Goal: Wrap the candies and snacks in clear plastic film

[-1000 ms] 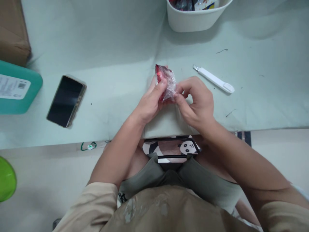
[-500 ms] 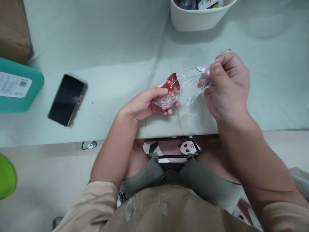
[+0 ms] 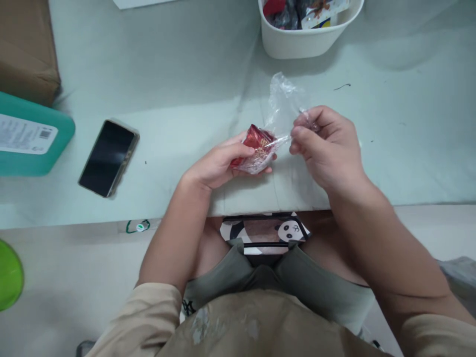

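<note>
My left hand [image 3: 226,161] is closed round a small shiny red packet [image 3: 258,140], the thumb lying across its front. Clear plastic film [image 3: 284,99] covers part of the packet and stretches off to the right, with a loose crumpled flap standing up. My right hand [image 3: 327,144] pinches the film between thumb and fingers, a short way right of the packet. Both hands are held over the front edge of the pale green tabletop [image 3: 178,74]. Gold printing shows on the packet, too small to read.
A black phone [image 3: 107,157] lies at the left, beside a teal container [image 3: 35,134] with a white label and a brown cardboard box [image 3: 28,49]. At the back stands a white tub [image 3: 305,43] holding several packets. A dark thread [image 3: 342,87] lies on the right.
My right hand has moved left and slightly down, closer to the packet. The film, stretched wide between the hands before, now bunches with a flap sticking up. The left hand keeps its hold.
</note>
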### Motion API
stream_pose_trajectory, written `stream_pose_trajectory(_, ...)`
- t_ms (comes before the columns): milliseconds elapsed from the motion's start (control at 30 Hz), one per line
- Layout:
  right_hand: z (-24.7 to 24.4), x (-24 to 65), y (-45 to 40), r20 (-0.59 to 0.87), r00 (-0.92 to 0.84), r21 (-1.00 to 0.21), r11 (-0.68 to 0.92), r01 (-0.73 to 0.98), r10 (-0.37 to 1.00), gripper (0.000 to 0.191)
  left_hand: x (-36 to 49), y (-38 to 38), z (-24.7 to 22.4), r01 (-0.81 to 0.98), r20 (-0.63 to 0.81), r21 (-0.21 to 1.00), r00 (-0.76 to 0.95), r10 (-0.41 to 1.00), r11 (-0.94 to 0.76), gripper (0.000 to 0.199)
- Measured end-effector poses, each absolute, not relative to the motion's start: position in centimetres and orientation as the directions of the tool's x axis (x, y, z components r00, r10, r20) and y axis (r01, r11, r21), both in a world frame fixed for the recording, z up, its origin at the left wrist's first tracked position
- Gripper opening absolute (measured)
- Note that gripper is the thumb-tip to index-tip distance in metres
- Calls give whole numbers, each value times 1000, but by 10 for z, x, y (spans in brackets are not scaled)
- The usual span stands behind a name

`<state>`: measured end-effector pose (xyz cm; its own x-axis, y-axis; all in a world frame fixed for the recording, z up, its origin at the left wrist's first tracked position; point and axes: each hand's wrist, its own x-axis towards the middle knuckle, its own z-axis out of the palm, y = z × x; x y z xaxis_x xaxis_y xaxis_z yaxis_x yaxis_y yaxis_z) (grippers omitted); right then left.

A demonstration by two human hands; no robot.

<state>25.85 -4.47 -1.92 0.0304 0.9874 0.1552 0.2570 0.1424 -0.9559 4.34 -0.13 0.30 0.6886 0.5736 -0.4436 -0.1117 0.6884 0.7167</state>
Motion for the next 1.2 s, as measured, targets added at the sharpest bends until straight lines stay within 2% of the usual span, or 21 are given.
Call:
stream_pose_trajectory(100, -13, 267, -42, 91, -9, -984, 92, 152, 996, 31, 37, 0, 7, -93, -458, 705, 698, 551, 704, 35)
stream_pose_trajectory(233, -13, 273, -39, 52, 0, -992, 51, 112, 999, 28, 36, 1, 7, -115, -418, 726, 710, 567, 678, 32)
stream_pose_trajectory(300, -16, 271, -38, 83, 127, -989, 66, 132, 988, 28, 39, 2, 3, -140, -396, 766, 665, 633, 627, 38)
stream_pose_trajectory(400, -16, 261, -39, 196, 416, -975, 133, 177, 888, 28, 48, 0, -7, -189, -356, 833, 537, 764, 521, 52)
stream_pose_trajectory(433, -15, 255, -41, 219, 439, -971, 151, 184, 872, 31, 52, -2, -11, -205, -332, 849, 511, 793, 487, 53)
stream_pose_trajectory(467, -13, 249, -44, 221, 409, -971, 160, 178, 885, 34, 55, -4, -14, -222, -301, 862, 499, 813, 456, 54)
stream_pose_trajectory(567, -8, 229, -51, 127, 176, -982, 99, 159, 976, 41, 63, -11, -22, -250, -185, 894, 551, 814, 373, 59)
stream_pose_trajectory(700, -9, 220, -52, 69, 139, -988, 48, 147, 988, 43, 67, -19, -21, -232, -118, 913, 639, 760, 337, 64)
stream_pose_trajectory(1067, 0, 226, -51, 97, 135, -985, 76, 152, 986, 41, 72, -16, -9, -387, -281, 813, 393, 875, 435, 41)
stream_pose_trajectory(1200, -6, 228, -49, 39, 174, -999, 33, 39, 984, 42, 70, -15, -5, -392, -376, 774, 349, 858, 498, 38)
